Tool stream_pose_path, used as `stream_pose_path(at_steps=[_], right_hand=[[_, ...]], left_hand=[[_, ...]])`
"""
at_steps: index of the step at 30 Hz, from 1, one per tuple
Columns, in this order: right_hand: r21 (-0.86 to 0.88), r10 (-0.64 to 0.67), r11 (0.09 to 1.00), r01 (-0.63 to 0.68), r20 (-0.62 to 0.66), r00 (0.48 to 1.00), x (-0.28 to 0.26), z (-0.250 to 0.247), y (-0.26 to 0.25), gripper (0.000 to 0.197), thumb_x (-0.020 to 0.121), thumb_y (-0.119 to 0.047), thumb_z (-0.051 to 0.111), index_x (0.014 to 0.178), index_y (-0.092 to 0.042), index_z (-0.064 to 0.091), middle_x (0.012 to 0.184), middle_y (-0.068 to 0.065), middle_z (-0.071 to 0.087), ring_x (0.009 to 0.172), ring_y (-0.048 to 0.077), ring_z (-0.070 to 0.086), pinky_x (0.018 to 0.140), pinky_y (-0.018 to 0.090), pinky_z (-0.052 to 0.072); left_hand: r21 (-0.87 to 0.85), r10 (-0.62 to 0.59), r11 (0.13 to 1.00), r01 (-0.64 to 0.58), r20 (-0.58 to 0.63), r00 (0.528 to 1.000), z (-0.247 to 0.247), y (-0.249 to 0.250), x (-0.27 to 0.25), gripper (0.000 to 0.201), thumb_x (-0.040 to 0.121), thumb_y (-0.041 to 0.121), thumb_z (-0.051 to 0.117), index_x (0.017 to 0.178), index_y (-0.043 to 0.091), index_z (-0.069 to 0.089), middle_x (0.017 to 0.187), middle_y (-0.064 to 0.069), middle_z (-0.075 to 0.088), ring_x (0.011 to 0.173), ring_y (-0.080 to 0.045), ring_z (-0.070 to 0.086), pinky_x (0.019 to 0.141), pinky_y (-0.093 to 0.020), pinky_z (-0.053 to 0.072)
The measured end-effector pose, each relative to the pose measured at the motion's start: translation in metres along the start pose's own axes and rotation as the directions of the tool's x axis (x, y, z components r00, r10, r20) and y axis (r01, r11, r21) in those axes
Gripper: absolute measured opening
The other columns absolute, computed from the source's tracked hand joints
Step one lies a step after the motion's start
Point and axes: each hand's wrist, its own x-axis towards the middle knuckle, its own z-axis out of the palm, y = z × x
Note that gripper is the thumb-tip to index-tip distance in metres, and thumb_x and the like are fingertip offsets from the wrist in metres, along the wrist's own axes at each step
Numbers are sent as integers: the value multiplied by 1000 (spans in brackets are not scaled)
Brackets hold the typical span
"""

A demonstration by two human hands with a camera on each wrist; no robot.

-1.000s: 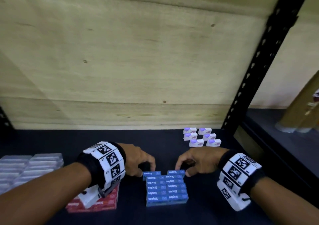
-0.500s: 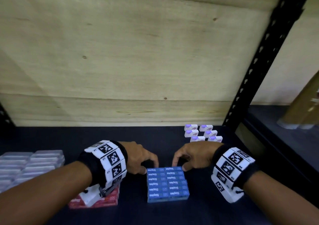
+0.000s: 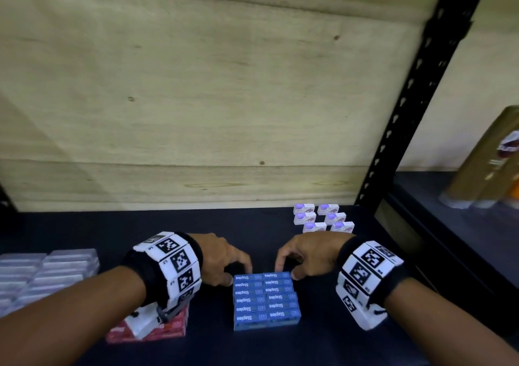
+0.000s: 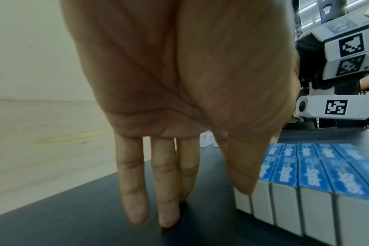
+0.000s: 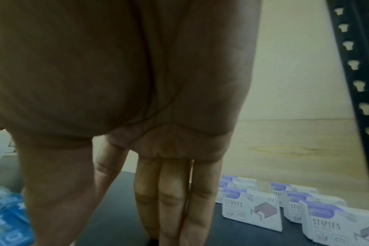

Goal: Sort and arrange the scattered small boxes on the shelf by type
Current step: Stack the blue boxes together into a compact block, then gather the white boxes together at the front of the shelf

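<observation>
The blue boxes (image 3: 266,299) sit in a tight block on the dark shelf (image 3: 84,225), 2 columns of 6 rows on top, each marked "Staples" in white; from the left wrist view their ends are plain white. The left hand (image 3: 222,261) rests at the block's far left corner, fingers nearly straight and pointing down at the shelf, thumb against the corner box, gripping nothing. The right hand (image 3: 306,256) is at the far right corner, fingertips on the back edge, fingers long and close together, also holding nothing. Behind the right hand stand 6 white boxes (image 3: 323,218) with purple tops in 2 columns, apart from the blue block. Red boxes (image 3: 165,329) lie under the left wrist, and clear cases (image 3: 47,270) are stacked at far left. A black upright (image 3: 415,93) borders the shelf on the right.
</observation>
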Motion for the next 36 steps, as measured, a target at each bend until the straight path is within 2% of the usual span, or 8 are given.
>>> stream_pose_path(at_steps=[5, 8, 12, 17, 23, 26, 31, 36], right_hand=[[212, 39, 977, -31, -35, 999, -2, 3, 16, 35, 88, -17, 69, 119, -31, 65, 118, -2, 67, 111, 15, 61, 102, 33, 46], [370, 67, 929, -7, -148, 987, -13, -7, 37, 26, 88, -16, 68, 112, -26, 67, 102, -6, 74, 94, 9, 67, 90, 23, 50], [216, 232, 963, -159, -374, 898, -30, -33, 87, 16, 87, -27, 68, 103, -30, 68, 93, -10, 69, 88, 9, 64, 86, 24, 51], [58, 396, 911, -409, -403, 825, -30, -45, 139, 20, 84, -24, 70, 99, -33, 64, 92, -13, 59, 92, 14, 61, 80, 24, 47], [50, 394, 912, -408, -384, 835, -6, -37, 156, 29, 78, -27, 78, 104, -33, 67, 99, -12, 57, 99, 15, 60, 87, 28, 50], [43, 400, 908, -417, -391, 829, 4, -34, 158, 22, 77, -25, 78, 94, -32, 66, 97, -12, 59, 97, 15, 61, 83, 26, 49], [15, 398, 904, -428, -401, 825, 0, -29, 152, 17, 79, -25, 77, 91, -30, 65, 99, -5, 61, 97, 20, 62, 79, 28, 48], [20, 352, 929, -370, -356, 866, -27, -15, 133, 12, 81, -23, 75, 88, -27, 66, 98, -6, 64, 91, 16, 60, 73, 26, 45]], left_hand=[[-61, -82, 995, 83, 13, 997, -6, 1, 5, 52, 91, 21, 55, 135, 43, 39, 120, 0, 60, 107, -19, 59, 95, -33, 47], [-102, -105, 990, 97, -83, 991, -21, 1, 18, 42, 89, 21, 56, 129, 34, 49, 116, 6, 62, 107, -17, 59, 96, -31, 47], [-119, -88, 991, 60, -246, 965, -50, 16, 48, 24, 90, 24, 56, 113, 29, 59, 94, 10, 57, 95, -16, 58, 87, -30, 48], [15, -52, 998, 64, -422, 905, -75, 47, 100, 19, 87, 40, 58, 104, 32, 60, 107, 7, 64, 96, -19, 60, 73, -28, 41], [194, 8, 978, 75, -395, 919, -85, 70, 150, 34, 89, 47, 57, 112, 23, 61, 108, -2, 64, 92, -26, 62, 70, -30, 44], [215, -31, 970, 116, -365, 931, -88, 76, 162, 33, 89, 45, 58, 109, 19, 63, 104, -3, 64, 90, -26, 62, 69, -30, 42], [205, -44, 971, 118, -333, 942, -92, 83, 163, 21, 90, 34, 58, 78, 18, 53, 89, -1, 59, 77, -23, 57, 66, -30, 43], [149, -8, 987, 57, -310, 951, -86, 103, 135, 20, 83, 38, 65, 96, 23, 67, 98, 3, 66, 90, -21, 63, 80, -34, 53]])
